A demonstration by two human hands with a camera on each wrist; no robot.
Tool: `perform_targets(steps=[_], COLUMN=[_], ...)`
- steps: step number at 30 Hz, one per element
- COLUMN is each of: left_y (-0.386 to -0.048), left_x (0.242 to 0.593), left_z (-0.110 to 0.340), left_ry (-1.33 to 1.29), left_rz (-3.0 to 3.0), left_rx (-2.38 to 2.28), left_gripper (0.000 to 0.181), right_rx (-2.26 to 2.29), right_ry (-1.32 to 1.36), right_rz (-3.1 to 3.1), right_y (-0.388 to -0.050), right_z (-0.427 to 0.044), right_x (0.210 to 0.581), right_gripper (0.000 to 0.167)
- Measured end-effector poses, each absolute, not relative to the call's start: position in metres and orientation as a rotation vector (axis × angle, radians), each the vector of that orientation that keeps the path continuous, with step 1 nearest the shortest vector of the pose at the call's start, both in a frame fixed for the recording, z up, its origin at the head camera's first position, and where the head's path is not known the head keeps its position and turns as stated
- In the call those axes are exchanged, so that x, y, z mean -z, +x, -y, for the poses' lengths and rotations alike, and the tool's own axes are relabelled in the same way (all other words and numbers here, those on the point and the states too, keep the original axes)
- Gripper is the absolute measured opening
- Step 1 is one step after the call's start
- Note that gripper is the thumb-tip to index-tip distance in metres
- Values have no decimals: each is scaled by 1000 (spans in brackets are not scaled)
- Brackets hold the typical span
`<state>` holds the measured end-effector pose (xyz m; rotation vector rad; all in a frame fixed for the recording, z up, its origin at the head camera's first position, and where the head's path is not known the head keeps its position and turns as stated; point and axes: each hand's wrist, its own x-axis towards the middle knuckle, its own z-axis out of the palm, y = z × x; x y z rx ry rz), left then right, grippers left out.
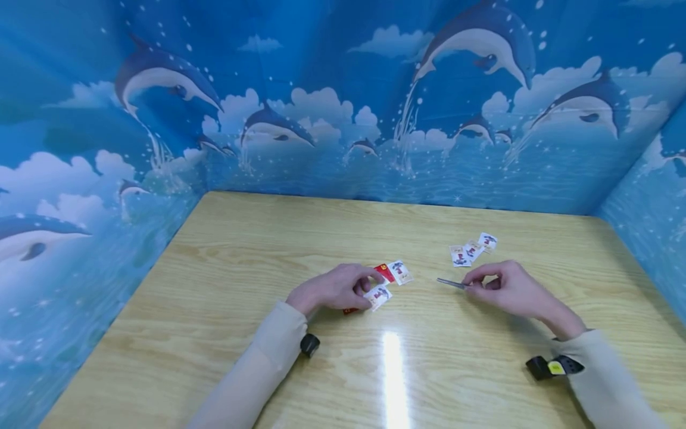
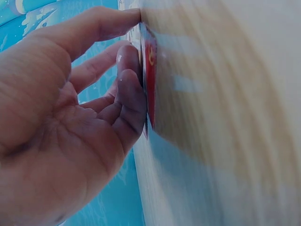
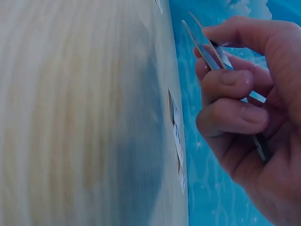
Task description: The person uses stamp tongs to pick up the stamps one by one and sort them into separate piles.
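Observation:
My left hand rests over red cards on the table, thumb and fingertips touching down around them. White printed paper pieces lie by the red cards, one of them close to the thumb. In the left wrist view, bent fingertips touch the edge of a red card lying flat; part of it is hidden. Tweezers are pinched between thumb and fingers of my right hand, above the tabletop. Their tips stand apart with nothing between them in the right wrist view, where the metal arms show.
Several white printed pieces lie overlapping beyond my right hand. The wooden table meets a blue dolphin-print curtain at its back and sides. A black wrist camera sits at my left sleeve, another at my right.

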<state>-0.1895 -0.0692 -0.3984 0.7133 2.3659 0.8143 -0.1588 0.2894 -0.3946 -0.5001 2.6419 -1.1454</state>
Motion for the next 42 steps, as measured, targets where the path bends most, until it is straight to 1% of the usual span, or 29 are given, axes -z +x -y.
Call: perform_targets(steps=[7, 19, 42], left_y=[-191, -191, -191], left_x=[398, 399, 400], left_z=[70, 70, 71], left_ry=[734, 729, 754], left_rz=[-2363, -2362, -2371], left_rx=[-818, -825, -812], left_gripper=[43, 43, 41], right_rx=[1100, 1023, 1003], right_ry=[-561, -687, -705], right_rz=[-2577, -2550, -2519], right_y=[-156, -154, -166], right_z=[-273, -245, -219], right_x=[396, 397, 404], right_gripper=[14, 12, 11])
